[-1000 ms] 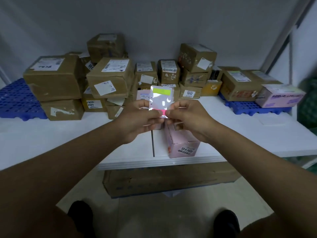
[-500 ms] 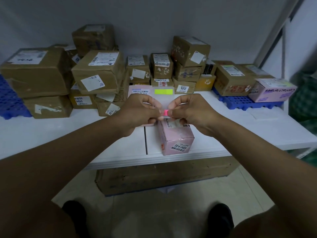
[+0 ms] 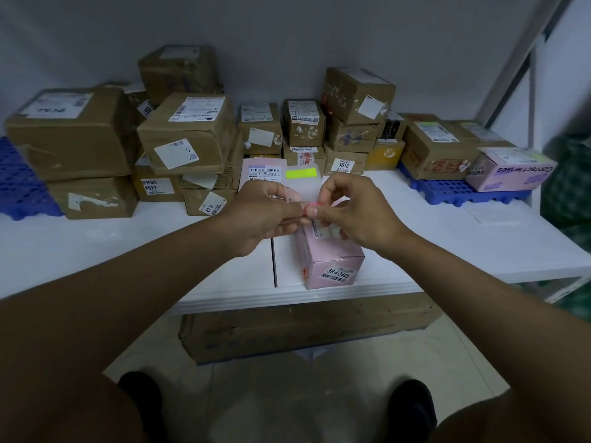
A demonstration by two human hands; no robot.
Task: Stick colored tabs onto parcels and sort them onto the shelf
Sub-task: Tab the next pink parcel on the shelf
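While our left hand [image 3: 265,215] grips the tab sheet [image 3: 303,187] steady, our right hand [image 3: 348,212] pinches a pink tab [image 3: 311,206]. We work right above the pink parcel [image 3: 332,263], probably so the tab travels little

Dim room: grey wall [image 3: 287,27], pale tiled floor [image 3: 287,394], white table [image 3: 96,251].

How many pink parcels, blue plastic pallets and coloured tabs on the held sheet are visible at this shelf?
Pink cardboard parcels: 3
Blue plastic pallets: 2
Coloured tabs on the clear backing sheet: 2 (yellow-green tab, pink tab)
Total: 7
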